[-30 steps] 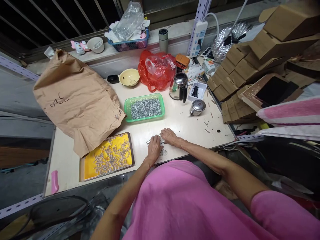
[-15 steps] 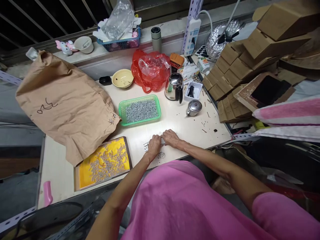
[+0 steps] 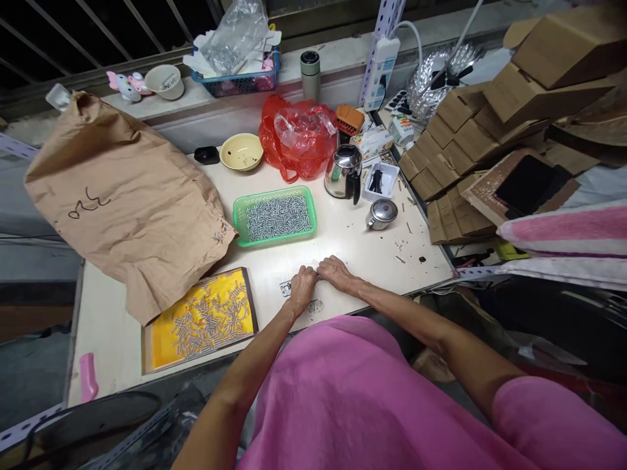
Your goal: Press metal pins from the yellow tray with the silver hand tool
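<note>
- The left hand [image 3: 302,287] lies knuckles-up on the table [image 3: 353,243], close to the near edge. Its fingers are bent down over a small metal part [image 3: 285,286], and only the end of that part shows, just beyond the fingertips on the outer side.
- Whether those fingers pinch the part or only press it flat cannot be told, because the hand covers the contact.
- The right hand [image 3: 336,271] rests palm-down just beside the left. Its fingertips meet the left hand's fingertips, so the two hands form one close pair. Nothing shows inside it, and its hold cannot be told either.
- A little dark scatter lies on the table just under the left wrist, toward the body.
- Straight ahead of the two hands, away from the body, sits a green basket [image 3: 277,217] filled with small silvery pieces. It is near the hands but clear of them.
- To the left of the left hand and slightly nearer the body lies a yellow tray [image 3: 203,320] strewn with similar silvery pieces.
- Beyond that tray a large brown paper sack [image 3: 122,189] slumps on the table, its lower corner beside the green basket.
- Ahead and to the right of the right hand stand a small round metal pot [image 3: 382,214] and, farther off, a steel kettle [image 3: 344,171] with a small white tray [image 3: 379,179] just beside it.
- Well beyond the basket lie a yellow bowl [image 3: 240,151] and a red plastic bag [image 3: 298,137].
- Far out to the right of the right hand, cardboard boxes [image 3: 455,150] are stacked.
</note>
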`<state>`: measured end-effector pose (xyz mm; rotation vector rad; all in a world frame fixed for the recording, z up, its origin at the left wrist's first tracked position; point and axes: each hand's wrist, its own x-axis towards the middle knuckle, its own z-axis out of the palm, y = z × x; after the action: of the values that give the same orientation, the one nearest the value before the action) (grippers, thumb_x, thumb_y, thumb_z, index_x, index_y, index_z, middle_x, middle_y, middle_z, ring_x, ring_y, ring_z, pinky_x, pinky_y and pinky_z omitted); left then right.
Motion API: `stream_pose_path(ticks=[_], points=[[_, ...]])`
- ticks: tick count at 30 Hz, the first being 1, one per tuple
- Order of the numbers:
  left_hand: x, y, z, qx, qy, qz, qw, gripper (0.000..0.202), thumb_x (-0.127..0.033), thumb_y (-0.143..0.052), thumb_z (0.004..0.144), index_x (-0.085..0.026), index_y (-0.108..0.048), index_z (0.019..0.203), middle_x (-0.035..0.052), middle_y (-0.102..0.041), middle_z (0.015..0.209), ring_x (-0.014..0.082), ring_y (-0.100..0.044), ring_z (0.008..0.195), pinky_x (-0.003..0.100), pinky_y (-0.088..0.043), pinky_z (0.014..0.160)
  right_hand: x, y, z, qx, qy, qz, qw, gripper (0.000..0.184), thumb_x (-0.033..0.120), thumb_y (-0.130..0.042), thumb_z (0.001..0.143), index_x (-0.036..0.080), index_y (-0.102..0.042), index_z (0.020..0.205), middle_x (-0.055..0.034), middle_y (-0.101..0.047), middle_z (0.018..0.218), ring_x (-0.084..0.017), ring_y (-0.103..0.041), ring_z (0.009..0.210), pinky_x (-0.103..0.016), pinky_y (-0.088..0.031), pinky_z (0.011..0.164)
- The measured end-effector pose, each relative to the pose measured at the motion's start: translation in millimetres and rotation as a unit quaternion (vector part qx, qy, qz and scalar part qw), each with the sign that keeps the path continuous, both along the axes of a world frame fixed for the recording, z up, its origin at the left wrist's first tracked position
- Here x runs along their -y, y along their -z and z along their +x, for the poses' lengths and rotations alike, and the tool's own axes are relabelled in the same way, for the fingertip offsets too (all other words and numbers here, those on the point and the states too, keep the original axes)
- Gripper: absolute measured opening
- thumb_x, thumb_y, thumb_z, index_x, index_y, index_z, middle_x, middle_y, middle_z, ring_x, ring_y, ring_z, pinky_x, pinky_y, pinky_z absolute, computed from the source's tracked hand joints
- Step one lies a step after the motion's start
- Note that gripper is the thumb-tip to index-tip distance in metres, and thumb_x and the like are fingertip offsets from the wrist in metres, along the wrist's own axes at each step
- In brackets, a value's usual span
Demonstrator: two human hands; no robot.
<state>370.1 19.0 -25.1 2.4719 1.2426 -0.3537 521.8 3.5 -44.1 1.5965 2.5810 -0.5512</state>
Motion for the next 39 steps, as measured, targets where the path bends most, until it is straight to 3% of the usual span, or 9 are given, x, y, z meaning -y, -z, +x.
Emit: stream_pose_path(ticks=[4,7,9,15,21,24,28,34,39], points=[[6.3,1.5,-4.4,0.046,-0.013,0.028,0.998,0.019,-0.018,-0.053,0.089,-0.017,-0.059,0.108,0.0116,-0.061,0.105,0.0253,-0.052,0.106,0.037,-0.049,0.083,6.3,-10.2,-1.1,0.012,0.046,0.010,0.999,0.028,0.034,-0.059,0.092,0.015,-0.061,0.112,-0.0115,-0.062,0.107,-0.024,-0.051,0.103,-0.034,-0.036,0.084],[21.4,6.7,-11.6,0.099,-0.025,0.062,0.993,0.037,-0.016,-0.056,0.087,-0.015,-0.050,0.123,0.0153,-0.054,0.128,0.0272,-0.048,0.121,0.043,-0.044,0.098,9.5,-21.0,2.6,0.014,0.063,-0.007,0.998,0.062,0.041,-0.073,0.079,0.016,-0.049,0.130,-0.0134,-0.056,0.119,-0.027,-0.048,0.108,-0.036,-0.038,0.084],[35.8,11.0,-16.5,0.121,-0.030,0.070,0.990,0.040,-0.013,-0.053,0.087,-0.015,-0.048,0.127,0.0174,-0.048,0.138,0.0288,-0.042,0.130,0.047,-0.040,0.104,10.0,-25.2,6.7,0.007,0.056,-0.026,0.998,0.069,0.045,-0.074,0.078,0.018,-0.046,0.134,-0.0131,-0.054,0.123,-0.027,-0.046,0.109,-0.036,-0.039,0.084],[76.3,15.3,-25.1,0.153,0.010,0.001,0.988,0.052,-0.018,-0.058,0.085,-0.015,-0.043,0.135,0.0169,-0.043,0.146,0.0307,-0.033,0.139,0.051,-0.034,0.111,-8.6,-17.1,9.8,0.043,0.077,-0.019,0.996,0.021,0.023,-0.051,0.095,0.018,-0.064,0.110,-0.0121,-0.058,0.114,-0.025,-0.047,0.106,-0.034,-0.038,0.082],[90.3,11.9,-28.9,0.170,0.011,-0.047,0.984,0.065,-0.021,-0.063,0.082,-0.018,-0.037,0.142,0.0163,-0.040,0.149,0.0301,-0.025,0.144,0.054,-0.028,0.114,-46.7,-25.7,-8.9,0.070,0.070,0.012,0.995,0.021,0.013,-0.047,0.094,0.014,-0.066,0.102,-0.0147,-0.062,0.108,-0.027,-0.047,0.105,-0.039,-0.034,0.085],[91.8,6.4,-33.1,0.198,0.012,-0.051,0.979,0.067,-0.021,-0.065,0.081,-0.019,-0.037,0.142,0.0159,-0.037,0.151,0.0302,-0.024,0.144,0.053,-0.029,0.113,-36.6,-38.5,-34.6,0.040,-0.007,0.039,0.998,0.024,0.010,-0.048,0.092,0.017,-0.065,0.108,-0.0126,-0.060,0.112,-0.025,-0.047,0.104,-0.036,-0.035,0.082],[102.3,-8.3,-51.7,0.244,0.023,-0.069,0.967,0.047,-0.023,-0.057,0.086,-0.022,-0.050,0.133,0.0103,-0.055,0.135,0.0248,-0.047,0.129,0.041,-0.041,0.107,-1.8,-43.5,-72.4,-0.023,-0.242,0.034,0.969,0.017,0.019,-0.053,0.092,0.022,-0.069,0.099,-0.0080,-0.060,0.109,-0.024,-0.045,0.105,-0.034,-0.036,0.080],[132.3,-29.7,-111.4,0.198,-0.082,-0.014,0.977,0.031,-0.027,-0.037,0.098,-0.021,-0.065,0.109,0.0067,-0.067,0.093,0.0168,-0.062,0.092,0.029,-0.051,0.084,14.4,-22.5,-97.7,-0.025,-0.338,0.061,0.939,0.016,0.017,-0.053,0.092,0.016,-0.068,0.088,-0.0097,-0.061,0.104,-0.024,-0.043,0.109,-0.035,-0.035,0.082],[117.0,-31.8,-170.3,0.161,-0.305,0.103,0.933,0.030,-0.027,-0.040,0.096,-0.019,-0.067,0.106,0.0076,-0.066,0.092,0.0180,-0.062,0.090,0.030,-0.049,0.083,14.1,-13.8,-107.1,-0.069,-0.313,0.082,0.944,0.023,0.012,-0.042,0.096,0.015,-0.065,0.091,-0.0091,-0.063,0.095,-0.021,-0.049,0.095,-0.034,-0.035,0.080]])
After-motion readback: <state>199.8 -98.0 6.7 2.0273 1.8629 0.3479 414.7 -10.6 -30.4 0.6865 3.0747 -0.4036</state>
